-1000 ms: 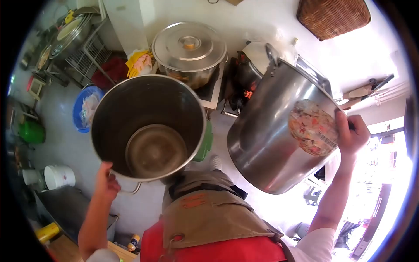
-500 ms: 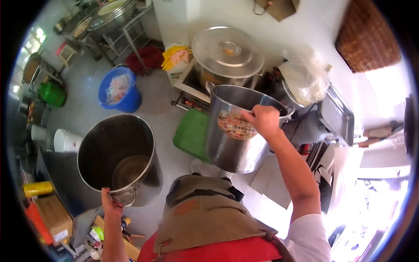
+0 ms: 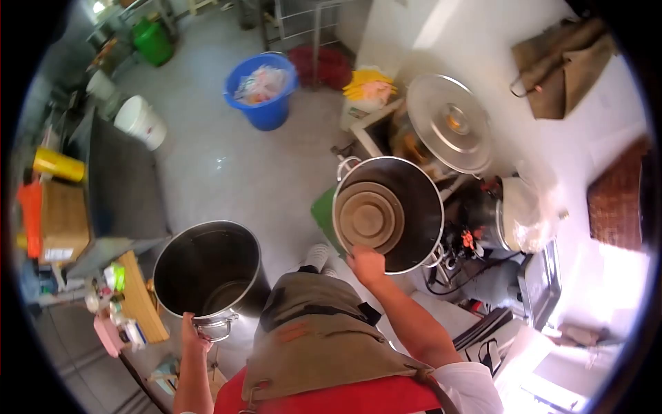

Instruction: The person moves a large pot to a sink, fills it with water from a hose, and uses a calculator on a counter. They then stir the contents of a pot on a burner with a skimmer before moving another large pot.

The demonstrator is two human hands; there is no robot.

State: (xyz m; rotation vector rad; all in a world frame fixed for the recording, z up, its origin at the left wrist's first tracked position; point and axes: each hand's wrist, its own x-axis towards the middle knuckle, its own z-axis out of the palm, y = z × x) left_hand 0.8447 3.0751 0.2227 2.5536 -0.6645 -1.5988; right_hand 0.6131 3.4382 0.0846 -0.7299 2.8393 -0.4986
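My left hand point(image 3: 195, 331) is closed at the near rim and side handle of a tall steel stockpot point(image 3: 256, 293), whose dark inside faces up at me. To its right, my right hand point(image 3: 365, 264) grips the near rim of a second steel stockpot point(image 3: 418, 200). A round, ringed shape like a lid point(image 3: 367, 217) shows inside this second pot. Part of a green object point(image 3: 324, 215) peeks out beneath the second pot. Just beyond, a large lid point(image 3: 441, 114) covers another pot by the wall.
A blue bucket point(image 3: 267, 114) holding plastic bags stands ahead on the grey floor, with a white bucket point(image 3: 141, 123) farther left. Yellow gloves point(image 3: 365, 85) lie beside the stove. Boxes point(image 3: 65, 219) and a dark counter point(image 3: 127, 179) flank the left. A metal tray point(image 3: 543, 286) stands at right.
The right-hand pot has turned from showing its labelled outer side to showing its inside, and my right hand came nearer me. The left pot remains held. The camera view has swung right.
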